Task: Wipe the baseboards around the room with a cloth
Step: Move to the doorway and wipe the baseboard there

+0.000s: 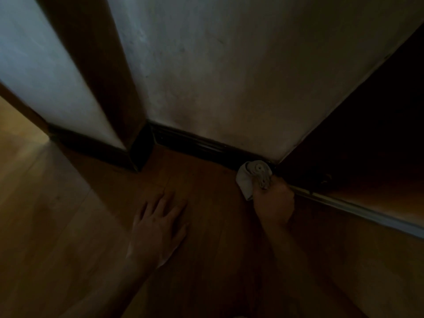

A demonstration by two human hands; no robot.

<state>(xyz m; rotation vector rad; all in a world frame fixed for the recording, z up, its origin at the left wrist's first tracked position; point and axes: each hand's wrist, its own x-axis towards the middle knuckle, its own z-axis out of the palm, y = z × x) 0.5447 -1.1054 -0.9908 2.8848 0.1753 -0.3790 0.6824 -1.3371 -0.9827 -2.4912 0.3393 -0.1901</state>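
Note:
A dark baseboard [197, 143] runs along the foot of the pale wall ahead. My right hand [274, 200] grips a bunched pale cloth [249, 177] and presses it against the right end of that baseboard, in the corner by a dark door. My left hand [160, 223] lies flat on the wooden floor with fingers spread, holding nothing. The scene is dim.
A brown door frame post [107, 88] juts out at left, with more dark baseboard [91, 145] around its foot. A dark door or panel [371, 138] with a pale bottom edge closes the right side. Wooden floor [68, 214] stretches left and toward me.

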